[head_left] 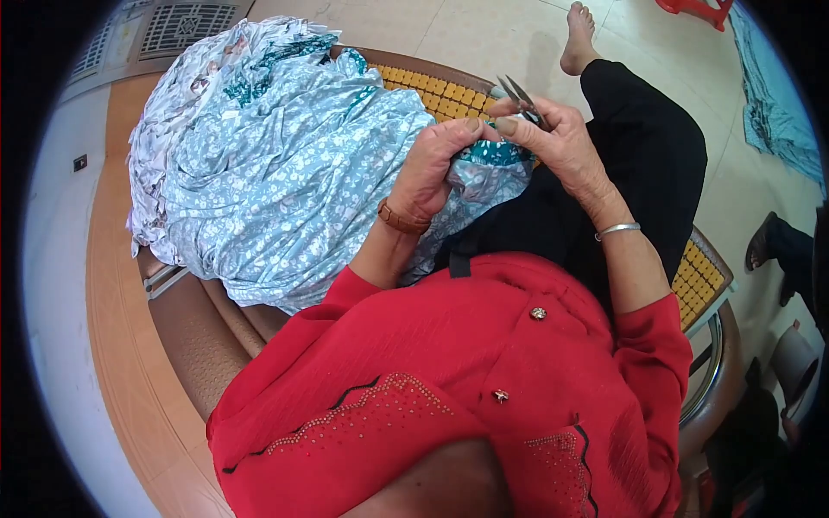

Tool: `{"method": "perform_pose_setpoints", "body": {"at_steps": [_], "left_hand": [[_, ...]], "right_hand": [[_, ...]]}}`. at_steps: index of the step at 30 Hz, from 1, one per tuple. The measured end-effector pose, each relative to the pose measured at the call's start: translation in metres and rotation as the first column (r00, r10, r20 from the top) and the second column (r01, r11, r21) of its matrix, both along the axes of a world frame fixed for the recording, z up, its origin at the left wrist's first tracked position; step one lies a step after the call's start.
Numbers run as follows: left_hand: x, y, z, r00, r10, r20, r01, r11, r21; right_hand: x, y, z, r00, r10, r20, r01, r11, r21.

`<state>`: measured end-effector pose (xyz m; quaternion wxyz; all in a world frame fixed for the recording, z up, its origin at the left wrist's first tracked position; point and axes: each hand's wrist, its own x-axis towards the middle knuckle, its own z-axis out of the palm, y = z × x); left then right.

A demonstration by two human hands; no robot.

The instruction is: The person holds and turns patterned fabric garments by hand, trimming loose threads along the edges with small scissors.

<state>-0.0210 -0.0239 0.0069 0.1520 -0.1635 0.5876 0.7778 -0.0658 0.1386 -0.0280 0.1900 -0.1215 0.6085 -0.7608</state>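
Observation:
My left hand (429, 164), with a brown band at the wrist, pinches the dark green floral edge (494, 154) of a light blue garment piece between thumb and finger. Small dark metal thread snips (521, 97) are in my right hand (561, 142), blades pointing up and away. The thumb and fingertips of that hand also meet at the green edge, close to my left fingertips. Below my hands the light blue floral cloth (484, 183) hangs over my lap. Whether a thread lies between the fingertips is too small to tell.
A large heap of light blue floral cloth (285, 181) lies on the seat to my left, with whitish printed pieces (155, 164) behind it. The bench has a yellow tiled mat (440, 93). A red stool (704, 10) and blue cloth (781, 104) are at upper right. Another person's foot (760, 242) shows at right.

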Motion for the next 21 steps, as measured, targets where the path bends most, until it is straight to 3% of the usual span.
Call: {"method": "perform_pose_setpoints", "body": {"at_steps": [3, 8, 14, 18, 21], "left_hand": [[0.0, 0.0, -0.001, 0.998, 0.048, -0.033, -0.049, 0.998, -0.029], [-0.004, -0.008, -0.005, 0.994, 0.055, -0.091, -0.056, 0.998, -0.009], [-0.002, -0.001, -0.002, 0.999, 0.044, -0.006, -0.045, 0.996, -0.079], [0.002, -0.012, -0.008, 0.985, -0.171, 0.039, 0.174, 0.935, -0.31], [0.003, -0.012, -0.012, 0.984, -0.177, -0.015, 0.167, 0.949, -0.269]], "right_hand": [[0.0, -0.002, 0.001, 0.986, 0.116, 0.123, -0.113, 0.993, -0.037], [-0.002, 0.0, -0.013, 0.97, 0.233, 0.066, -0.237, 0.969, 0.066], [-0.004, 0.001, -0.013, 0.971, 0.139, 0.193, -0.132, 0.99, -0.048], [-0.004, 0.0, -0.013, 0.975, 0.148, 0.166, -0.143, 0.989, -0.04], [-0.004, 0.0, -0.013, 0.977, 0.139, 0.161, -0.137, 0.99, -0.025]]}}
